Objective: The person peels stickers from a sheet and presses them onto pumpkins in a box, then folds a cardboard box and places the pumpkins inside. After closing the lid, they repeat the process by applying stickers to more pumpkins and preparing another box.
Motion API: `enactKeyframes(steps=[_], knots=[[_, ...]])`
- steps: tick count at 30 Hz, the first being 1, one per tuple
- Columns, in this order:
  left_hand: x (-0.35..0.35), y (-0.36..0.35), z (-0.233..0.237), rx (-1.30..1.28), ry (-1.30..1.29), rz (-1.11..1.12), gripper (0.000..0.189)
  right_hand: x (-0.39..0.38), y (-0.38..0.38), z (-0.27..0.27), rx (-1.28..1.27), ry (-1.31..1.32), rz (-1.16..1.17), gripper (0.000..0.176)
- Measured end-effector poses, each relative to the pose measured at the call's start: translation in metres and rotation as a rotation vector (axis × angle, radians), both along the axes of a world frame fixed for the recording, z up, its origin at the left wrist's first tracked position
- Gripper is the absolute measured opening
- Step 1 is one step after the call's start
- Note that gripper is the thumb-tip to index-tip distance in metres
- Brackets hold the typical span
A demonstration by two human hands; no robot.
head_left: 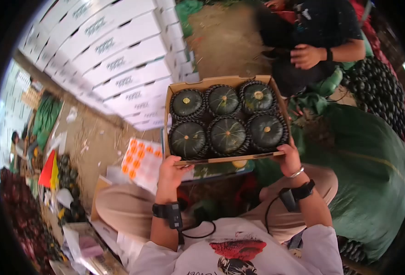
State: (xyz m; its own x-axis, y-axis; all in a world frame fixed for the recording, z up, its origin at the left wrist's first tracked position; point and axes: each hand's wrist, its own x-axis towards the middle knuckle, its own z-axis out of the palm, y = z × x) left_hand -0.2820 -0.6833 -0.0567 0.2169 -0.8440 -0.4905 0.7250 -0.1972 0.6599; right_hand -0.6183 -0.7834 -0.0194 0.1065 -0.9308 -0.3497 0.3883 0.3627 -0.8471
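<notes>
Both my hands hold up a shallow cardboard box in front of me, over my lap. Inside sit dark green squashes in two rows, each wrapped in a black foam net. My left hand is closed on the near left corner, with the thumb over the rim. At the near right corner my right hand grips the box the same way. Fingers under the box are hidden. Left of the box lies a sheet of orange round stickers, partly covered by it.
Tall stacks of white printed boxes rise at the far left. Across from me sits a person in a dark shirt. A large green sack bulges at my right, near a heap of dark squashes.
</notes>
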Motion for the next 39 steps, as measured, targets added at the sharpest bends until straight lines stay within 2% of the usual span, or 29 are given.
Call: enactKeyframes(steps=[4, 6, 9, 10, 13, 14, 16, 17, 18, 19, 20, 21, 22, 23, 24, 25, 27, 34, 37, 39], knots=[[0.032, 0.060, -0.023, 0.167, -0.050, 0.137, 0.026, 0.037, 0.016, -0.052, 0.142, 0.085, 0.272, 0.074], [0.047, 0.072, -0.056, 0.221, -0.030, 0.140, 0.030, 0.047, 0.015, -0.074, 0.161, 0.172, 0.344, 0.075], [0.048, 0.069, -0.031, 0.353, -0.452, -0.038, 0.039, 0.047, 0.006, -0.077, 0.105, 0.477, 0.469, 0.070], [0.061, 0.066, -0.042, 0.436, -0.878, -0.244, 0.053, 0.044, 0.000, -0.079, 0.121, 0.508, 0.515, 0.069], [0.067, 0.063, -0.037, 0.466, -1.530, -0.369, 0.056, 0.035, -0.015, -0.101, -0.359, 1.106, 0.664, 0.071], [0.047, 0.059, -0.015, 0.632, -2.026, -0.144, 0.059, 0.040, -0.013, -0.092, -0.582, 1.286, 0.511, 0.068], [0.055, 0.036, 0.024, 0.219, -1.882, -0.108, 0.064, 0.073, 0.008, -0.049, -1.028, 1.610, 0.175, 0.063], [0.056, 0.023, 0.030, 0.036, -1.783, -0.095, 0.066, 0.103, 0.020, -0.008, -0.975, 1.396, 0.267, 0.051], [0.055, 0.007, 0.026, -0.097, -1.809, -0.285, 0.068, 0.123, 0.021, -0.009, -1.115, 1.243, 0.334, 0.041], [0.050, -0.014, 0.018, -0.241, -1.827, -0.473, 0.071, 0.145, 0.019, -0.012, -1.178, 1.215, 0.482, 0.038], [0.045, -0.031, 0.010, -0.400, -1.838, -0.656, 0.073, 0.165, 0.019, -0.017, -1.283, 1.220, 0.537, 0.039], [0.039, -0.039, 0.000, -0.321, -1.860, -0.835, 0.076, 0.185, 0.011, -0.022, -1.307, 1.185, 0.745, 0.040], [0.036, -0.040, -0.013, -0.300, -1.946, -0.895, 0.078, 0.201, 0.009, -0.034, -1.333, 1.203, 0.772, 0.045], [0.036, -0.039, -0.026, -0.273, -2.030, -0.951, 0.080, 0.212, 0.010, -0.030, -1.265, 1.315, 0.939, 0.057], [0.038, -0.040, -0.033, -0.268, -2.085, -0.970, 0.084, 0.218, 0.007, -0.053, -1.265, 1.425, 1.025, 0.069], [0.037, -0.038, -0.028, -0.272, -2.178, -1.001, 0.082, 0.222, 0.009, -0.054, -1.219, 1.484, 1.084, 0.076], [0.038, -0.037, -0.025, -0.226, -2.174, -1.021, 0.073, 0.211, 0.007, -0.057, -1.256, 1.477, 1.091, 0.077], [0.036, -0.027, -0.029, -0.257, -2.143, -0.763, 0.056, 0.216, 0.007, -0.050, -1.053, 1.588, 1.199, 0.075], [0.035, -0.030, -0.030, -0.208, -2.156, -0.855, 0.059, 0.209, 0.012, -0.061, -1.221, 1.474, 0.983, 0.064], [0.044, -0.036, -0.028, -0.233, -2.008, -0.917, 0.060, 0.198, -0.014, -0.067, -1.352, 1.272, 0.862, 0.051]])
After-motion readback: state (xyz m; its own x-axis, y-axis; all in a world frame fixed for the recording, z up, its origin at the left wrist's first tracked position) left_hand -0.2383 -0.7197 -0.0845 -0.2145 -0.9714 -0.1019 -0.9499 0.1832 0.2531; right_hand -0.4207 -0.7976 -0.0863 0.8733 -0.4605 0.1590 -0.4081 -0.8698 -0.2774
